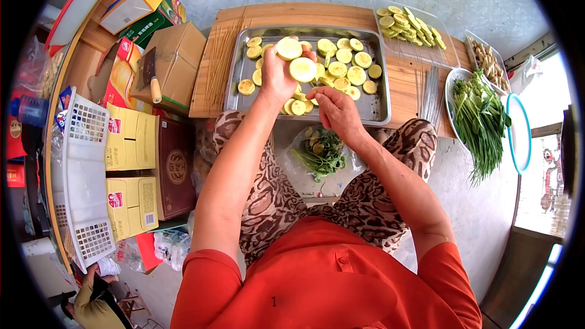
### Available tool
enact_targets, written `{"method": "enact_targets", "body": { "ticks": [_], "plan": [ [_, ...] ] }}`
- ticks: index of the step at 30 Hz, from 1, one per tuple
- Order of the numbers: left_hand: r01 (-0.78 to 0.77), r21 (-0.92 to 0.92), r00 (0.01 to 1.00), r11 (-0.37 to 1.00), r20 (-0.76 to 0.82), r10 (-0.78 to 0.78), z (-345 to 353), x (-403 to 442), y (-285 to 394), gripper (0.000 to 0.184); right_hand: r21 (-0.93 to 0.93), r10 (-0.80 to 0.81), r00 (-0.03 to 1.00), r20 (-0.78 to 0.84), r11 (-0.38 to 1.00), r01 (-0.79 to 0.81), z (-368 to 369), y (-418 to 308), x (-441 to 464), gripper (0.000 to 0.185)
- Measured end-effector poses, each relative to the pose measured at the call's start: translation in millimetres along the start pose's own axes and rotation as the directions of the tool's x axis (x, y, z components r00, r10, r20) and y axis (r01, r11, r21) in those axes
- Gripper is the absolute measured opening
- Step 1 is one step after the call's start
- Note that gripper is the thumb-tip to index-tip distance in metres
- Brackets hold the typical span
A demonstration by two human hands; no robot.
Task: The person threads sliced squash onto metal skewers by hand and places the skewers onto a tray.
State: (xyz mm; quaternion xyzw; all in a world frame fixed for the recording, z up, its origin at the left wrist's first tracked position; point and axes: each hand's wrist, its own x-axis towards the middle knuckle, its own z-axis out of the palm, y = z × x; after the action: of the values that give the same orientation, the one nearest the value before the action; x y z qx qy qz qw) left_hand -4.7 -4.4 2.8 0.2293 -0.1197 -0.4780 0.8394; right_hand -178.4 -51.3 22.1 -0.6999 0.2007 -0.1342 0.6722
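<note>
Over the left part of a metal tray (384,100), my left hand (277,78) holds pale green round slices (302,69), two of them showing their faces. Just to the right, my right hand (338,109) is at the tray's near edge, thumb and forefinger pinched together. What sits between those fingertips is too small to make out. Many round slices (356,75) lie spread and partly heaped in the tray, some under my hands. Thin wooden sticks (220,61) lie along the tray's left side on the wooden table (292,9).
Behind right is a clear container of slices (405,27). Metal skewers (431,94), a bowl of green stalks (478,116) and a box of brownish pieces (487,61) are at right. Cartons (173,64), a cleaver (152,79) and a white basket (88,176) stand left. Greens (320,152) lie below the table.
</note>
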Motion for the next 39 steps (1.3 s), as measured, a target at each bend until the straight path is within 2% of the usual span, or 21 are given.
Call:
{"method": "enact_targets", "body": {
  "ticks": [5,8,10,14,16,28,39],
  "plan": [
    [-0.074,0.041,0.995,0.996,-0.058,0.076,3.1,0.2,5.9,0.038,0.024,0.04,0.998,0.056,0.999,-0.041,3.3,2.3,2.2,0.025],
    [-0.145,0.064,0.984,0.987,-0.094,0.15,2.5,0.2,8.3,0.035,0.04,0.016,0.998,0.061,0.999,-0.018,5.9,2.8,-1.6,0.019],
    [-0.143,0.054,0.978,0.988,-0.144,0.149,8.1,-1.5,6.3,0.033,0.055,-0.042,0.999,0.012,0.998,0.041,6.6,9.7,-0.3,0.017],
    [-0.144,0.04,0.976,0.989,-0.158,0.149,9.0,0.9,3.6,0.033,0.063,-0.048,0.998,-0.033,0.997,0.05,7.5,15.0,3.4,0.015],
    [-0.147,0.035,0.967,0.989,-0.204,0.151,12.6,-0.3,2.8,0.032,0.013,-0.074,0.994,-0.075,0.997,0.076,10.3,16.0,5.2,0.015],
    [-0.158,0.074,0.964,0.985,-0.203,0.17,12.7,2.1,0.5,0.032,0.069,-0.029,0.997,-0.069,0.997,0.034,17.1,11.2,9.6,0.016],
    [-0.183,0.095,0.96,0.978,-0.198,0.199,14.0,-0.6,-1.6,0.036,0.12,-0.05,0.996,-0.074,0.991,0.059,21.7,15.2,14.7,0.016]
  ]
}}
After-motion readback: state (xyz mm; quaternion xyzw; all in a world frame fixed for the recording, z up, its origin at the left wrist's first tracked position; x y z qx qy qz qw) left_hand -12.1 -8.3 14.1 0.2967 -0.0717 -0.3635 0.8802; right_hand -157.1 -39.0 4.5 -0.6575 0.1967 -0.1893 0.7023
